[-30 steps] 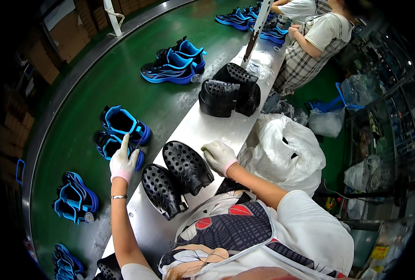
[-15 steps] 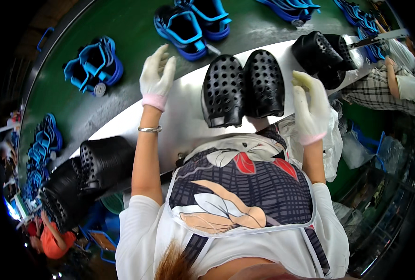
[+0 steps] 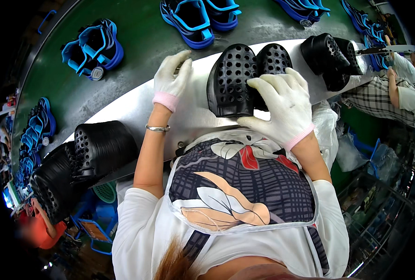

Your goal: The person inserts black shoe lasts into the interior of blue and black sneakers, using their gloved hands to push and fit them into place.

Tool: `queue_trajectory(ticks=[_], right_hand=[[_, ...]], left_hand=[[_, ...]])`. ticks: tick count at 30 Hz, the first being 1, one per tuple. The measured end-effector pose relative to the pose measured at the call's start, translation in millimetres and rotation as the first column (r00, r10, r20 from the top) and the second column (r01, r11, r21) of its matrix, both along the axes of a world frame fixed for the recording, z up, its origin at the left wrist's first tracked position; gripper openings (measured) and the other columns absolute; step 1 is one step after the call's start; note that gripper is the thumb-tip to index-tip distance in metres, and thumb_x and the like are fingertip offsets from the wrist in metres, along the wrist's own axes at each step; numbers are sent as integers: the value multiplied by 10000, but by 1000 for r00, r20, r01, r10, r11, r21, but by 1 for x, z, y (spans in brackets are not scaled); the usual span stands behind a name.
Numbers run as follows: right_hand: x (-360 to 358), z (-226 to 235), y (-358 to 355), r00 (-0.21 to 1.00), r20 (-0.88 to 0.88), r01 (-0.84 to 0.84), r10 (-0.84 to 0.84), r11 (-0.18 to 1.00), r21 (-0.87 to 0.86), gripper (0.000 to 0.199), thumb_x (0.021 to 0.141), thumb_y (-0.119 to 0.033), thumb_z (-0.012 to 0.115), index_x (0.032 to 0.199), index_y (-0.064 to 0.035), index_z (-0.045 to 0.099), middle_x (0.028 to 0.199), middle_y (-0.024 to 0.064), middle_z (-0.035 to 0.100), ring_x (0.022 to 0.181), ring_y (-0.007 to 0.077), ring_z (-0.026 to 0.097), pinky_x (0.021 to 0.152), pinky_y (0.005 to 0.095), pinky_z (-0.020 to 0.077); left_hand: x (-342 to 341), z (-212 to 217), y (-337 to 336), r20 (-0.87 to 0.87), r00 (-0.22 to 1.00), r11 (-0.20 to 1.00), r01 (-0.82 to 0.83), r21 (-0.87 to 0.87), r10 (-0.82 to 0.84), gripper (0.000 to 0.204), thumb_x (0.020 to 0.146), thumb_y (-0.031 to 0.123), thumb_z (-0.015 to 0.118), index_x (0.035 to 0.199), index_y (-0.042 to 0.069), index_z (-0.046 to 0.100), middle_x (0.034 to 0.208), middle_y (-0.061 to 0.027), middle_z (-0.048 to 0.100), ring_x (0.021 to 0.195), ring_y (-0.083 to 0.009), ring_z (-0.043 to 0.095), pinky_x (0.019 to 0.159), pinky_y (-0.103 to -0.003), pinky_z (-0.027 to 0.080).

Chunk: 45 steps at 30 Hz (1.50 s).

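Note:
A pair of black perforated clogs [image 3: 237, 77] lies side by side on the metal workbench [image 3: 123, 105] in front of me. My right hand [image 3: 282, 105], in a white glove with a pink cuff, rests on top of the pair, fingers spread over them. My left hand [image 3: 170, 79], gloved the same way, lies flat on the bench to the left of the clogs, fingers apart and holding nothing. A thin bracelet circles my left wrist.
Blue and black sandals [image 3: 93, 49] ride a green conveyor belt [image 3: 137, 32] beyond the bench, another pair [image 3: 200, 16] further right. Stacks of black clogs [image 3: 83, 158] sit at the bench's left, more [image 3: 333, 53] at its right. A person in a checked skirt [image 3: 394, 95] works at right.
My right hand has moved from beside the black clogs onto the top of them. My left hand stays flat on the bench. The view has shifted slightly.

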State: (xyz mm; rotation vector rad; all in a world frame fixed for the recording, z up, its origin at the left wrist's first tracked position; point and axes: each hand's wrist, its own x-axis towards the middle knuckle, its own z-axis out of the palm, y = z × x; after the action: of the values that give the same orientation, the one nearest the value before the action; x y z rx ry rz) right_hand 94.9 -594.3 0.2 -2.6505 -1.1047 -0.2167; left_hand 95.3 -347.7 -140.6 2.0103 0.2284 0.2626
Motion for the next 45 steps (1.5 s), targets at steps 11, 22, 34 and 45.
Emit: queue_trajectory(ticks=[11, 22, 34, 45], right_hand=[[14, 2, 2, 997, -56, -46, 48, 999, 27, 604, 557, -457, 841, 973, -69, 639, 915, 81, 621, 949, 300, 583, 1005, 455, 397], [13, 43, 28, 968, -45, -233, 248, 948, 216, 662, 521, -377, 871, 1058, -79, 623, 1003, 82, 619, 966, 286, 611, 988, 508, 415], [31, 15, 52, 953, -304, 25, 3, 996, 87, 666, 713, -478, 775, 1156, -22, 577, 959, 157, 625, 838, 334, 661, 707, 402, 534], [54, 5, 59, 978, -206, -27, 39, 998, 58, 377, 812, -417, 692, 815, -68, 550, 659, 127, 628, 613, 319, 643, 532, 399, 501]], left_hand=[[2, -11, -4, 66, 997, 993, 33, -111, -26, 246, 920, 138, 617, 1132, 38, 692, 1004, -96, 674, 874, -166, 654, 808, -276, 511], [-15, 82, -17, 222, 887, 315, 363, -877, -405, 842, 964, 651, 368, 1493, -2, 311, 1434, -208, 456, 1255, -296, 533, 1075, -432, 433], [-2, 73, -25, 137, 988, 71, 131, -989, 77, 311, 947, 294, 583, 1164, 72, 573, 1031, -52, 647, 905, -167, 655, 793, -327, 563], [25, 59, -38, 254, 918, 407, 116, -906, 305, 357, 976, 293, 553, 1235, 49, 559, 1055, -9, 622, 904, -95, 607, 805, -258, 513]])
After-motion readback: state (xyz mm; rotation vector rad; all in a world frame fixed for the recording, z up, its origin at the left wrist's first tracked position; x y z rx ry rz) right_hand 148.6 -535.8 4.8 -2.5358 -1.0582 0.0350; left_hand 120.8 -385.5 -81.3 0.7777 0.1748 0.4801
